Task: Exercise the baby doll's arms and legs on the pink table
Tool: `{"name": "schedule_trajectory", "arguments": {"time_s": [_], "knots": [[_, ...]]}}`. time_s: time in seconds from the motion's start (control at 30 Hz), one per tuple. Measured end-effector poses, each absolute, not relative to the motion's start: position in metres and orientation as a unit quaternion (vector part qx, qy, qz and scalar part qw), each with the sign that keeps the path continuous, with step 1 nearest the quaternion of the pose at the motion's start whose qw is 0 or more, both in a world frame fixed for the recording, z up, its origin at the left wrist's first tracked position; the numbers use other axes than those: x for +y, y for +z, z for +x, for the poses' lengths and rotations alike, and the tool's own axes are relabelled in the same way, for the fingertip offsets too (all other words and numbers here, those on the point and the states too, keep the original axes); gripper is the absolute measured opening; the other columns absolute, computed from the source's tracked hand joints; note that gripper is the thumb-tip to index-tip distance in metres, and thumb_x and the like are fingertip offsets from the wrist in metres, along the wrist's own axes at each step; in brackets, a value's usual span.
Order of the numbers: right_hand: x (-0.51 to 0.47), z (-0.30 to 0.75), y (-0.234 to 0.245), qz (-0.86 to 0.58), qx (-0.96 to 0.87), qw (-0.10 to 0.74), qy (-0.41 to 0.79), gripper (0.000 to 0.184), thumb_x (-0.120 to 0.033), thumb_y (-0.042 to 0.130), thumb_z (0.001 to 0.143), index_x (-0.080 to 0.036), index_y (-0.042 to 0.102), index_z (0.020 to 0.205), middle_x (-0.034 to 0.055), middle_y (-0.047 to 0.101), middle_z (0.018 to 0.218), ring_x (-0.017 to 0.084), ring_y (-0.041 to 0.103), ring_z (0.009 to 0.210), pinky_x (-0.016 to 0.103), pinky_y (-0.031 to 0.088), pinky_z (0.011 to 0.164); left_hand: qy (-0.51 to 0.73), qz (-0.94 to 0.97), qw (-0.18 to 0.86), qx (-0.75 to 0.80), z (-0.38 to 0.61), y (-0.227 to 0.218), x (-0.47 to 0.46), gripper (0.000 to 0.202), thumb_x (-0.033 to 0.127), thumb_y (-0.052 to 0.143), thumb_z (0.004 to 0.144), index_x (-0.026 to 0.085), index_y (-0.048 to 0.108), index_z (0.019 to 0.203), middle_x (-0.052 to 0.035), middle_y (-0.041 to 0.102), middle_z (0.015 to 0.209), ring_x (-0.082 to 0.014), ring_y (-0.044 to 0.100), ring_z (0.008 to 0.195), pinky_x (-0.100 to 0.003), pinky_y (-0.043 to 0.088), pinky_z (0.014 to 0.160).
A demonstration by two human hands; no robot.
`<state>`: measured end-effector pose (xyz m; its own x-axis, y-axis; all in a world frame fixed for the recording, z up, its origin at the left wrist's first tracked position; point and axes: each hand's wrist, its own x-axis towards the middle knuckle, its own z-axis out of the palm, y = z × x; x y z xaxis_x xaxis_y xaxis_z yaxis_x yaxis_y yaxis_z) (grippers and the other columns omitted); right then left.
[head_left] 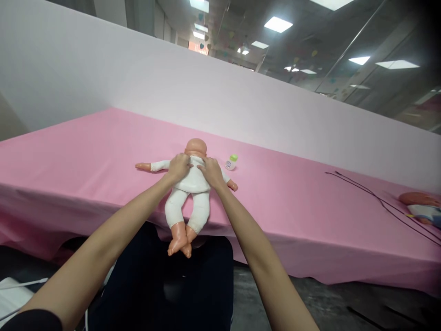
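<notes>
Left grip (178,168) and right grip (211,172) are both on the white onesie (191,184) near the collar of a baby doll (196,148), can't tell if they're clenched or just resting. Doll's lying flat on the pink surface (86,156), with a small green-capped bottle (231,162) just beside its head.

Head-worn cam here, sitting above the person and aimed forward and down past their left forearm (103,243) and right forearm (265,271), which come in from the bottom of the frame. It's pretty close to the doll (189,184) at mid-frame, the shot's rolled so the pink-covered table (69,156) runs at a slant, and ceiling lights (278,24) show at upper right.
</notes>
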<state>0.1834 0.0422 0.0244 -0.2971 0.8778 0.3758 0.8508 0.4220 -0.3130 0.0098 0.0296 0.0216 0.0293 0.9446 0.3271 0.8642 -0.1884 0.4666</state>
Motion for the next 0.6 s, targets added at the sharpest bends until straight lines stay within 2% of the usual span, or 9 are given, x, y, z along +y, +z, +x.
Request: {"name": "schedule_trajectory", "arguments": {"time_s": [0.13, 0.3, 0.4, 0.53, 0.6], "knots": [[0.045, 0.173, 0.012, -0.573, -0.781, 0.248, 0.017, 0.024, -0.026, 0.06, 0.104, -0.01, 0.07, 0.118, 0.0154, 0.071, 0.122, 0.026, 0.061, 0.114, 0.035, 0.046, 0.1, 0.308, 0.694, 0.113, 0.641, 0.008, 0.011, 0.042, 0.019, 0.032, 0.068, 0.096, 0.015, 0.073, 0.103, -0.0141, 0.075, 0.106, -0.0311, 0.066, 0.108, -0.04, 0.046, 0.095], [0.05, 0.168, 0.003, -0.606, -0.763, 0.225, 0.019, 0.024, -0.017, 0.052, 0.106, -0.008, 0.073, 0.105, 0.0154, 0.074, 0.107, 0.023, 0.066, 0.102, 0.03, 0.045, 0.092, 0.304, 0.685, 0.137, 0.648, 0.016, 0.008, 0.057, 0.03, 0.039, 0.068, 0.096, 0.01, 0.072, 0.102, -0.0127, 0.075, 0.099, -0.0349, 0.061, 0.12, -0.044, 0.041, 0.102], [0.048, 0.17, 0.007, -0.604, -0.765, 0.222, 0.022, 0.02, -0.017, 0.056, 0.104, -0.01, 0.074, 0.102, 0.0163, 0.075, 0.107, 0.024, 0.067, 0.099, 0.032, 0.046, 0.088, 0.28, 0.695, 0.113, 0.653, 0.018, 0.014, 0.054, 0.021, 0.032, 0.066, 0.094, 0.013, 0.073, 0.101, -0.0148, 0.076, 0.103, -0.0344, 0.065, 0.114, -0.044, 0.043, 0.099], [0.034, 0.182, 0.024, -0.574, -0.788, 0.218, 0.044, 0.016, -0.02, 0.061, 0.103, -0.013, 0.074, 0.097, 0.0111, 0.076, 0.1, 0.021, 0.067, 0.092, 0.03, 0.047, 0.085, 0.249, 0.735, 0.095, 0.623, 0.008, 0.024, 0.035, 0.017, 0.023, 0.06, 0.094, 0.018, 0.075, 0.101, -0.0132, 0.076, 0.109, -0.0303, 0.068, 0.106, -0.04, 0.047, 0.094], [0.024, 0.187, 0.032, -0.552, -0.801, 0.226, 0.049, 0.013, -0.02, 0.064, 0.101, -0.013, 0.075, 0.099, 0.011, 0.076, 0.108, 0.02, 0.067, 0.098, 0.029, 0.047, 0.088, 0.258, 0.758, 0.083, 0.593, 0.003, 0.029, 0.022, 0.017, 0.021, 0.061, 0.093, 0.018, 0.075, 0.102, -0.0126, 0.075, 0.114, -0.0281, 0.067, 0.107, -0.037, 0.048, 0.092]]}}
